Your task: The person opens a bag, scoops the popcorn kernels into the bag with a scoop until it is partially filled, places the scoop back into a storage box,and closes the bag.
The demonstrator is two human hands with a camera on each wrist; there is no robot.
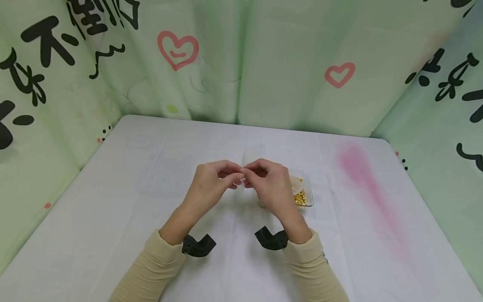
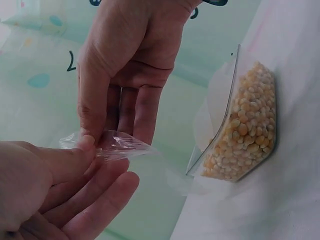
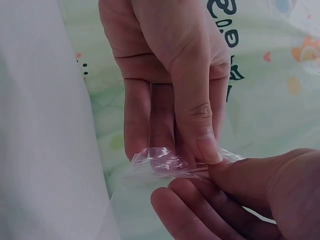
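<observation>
Both hands meet above the table, fingertips together. Between them is a small clear plastic bag point(image 2: 122, 148), thin and crinkled, hanging partly downward. My left hand point(image 1: 207, 184) pinches one side of its upper edge between thumb and fingers. The opposite side of that edge is pinched by my right hand point(image 1: 272, 186). In the right wrist view, the left thumb presses on the film point(image 3: 157, 162) close to the right thumb. Behind the right hand stands a clear container point(image 1: 310, 195) of yellow corn kernels point(image 2: 250, 122), partly hidden by that hand in the head view.
A whitish, translucent piece point(image 2: 212, 102) sits at the container's top; its kind is unclear. The white-covered table point(image 1: 113, 218) has a pink stain point(image 1: 367, 184) on the right. A green printed curtain point(image 1: 279, 63) stands around its back and sides.
</observation>
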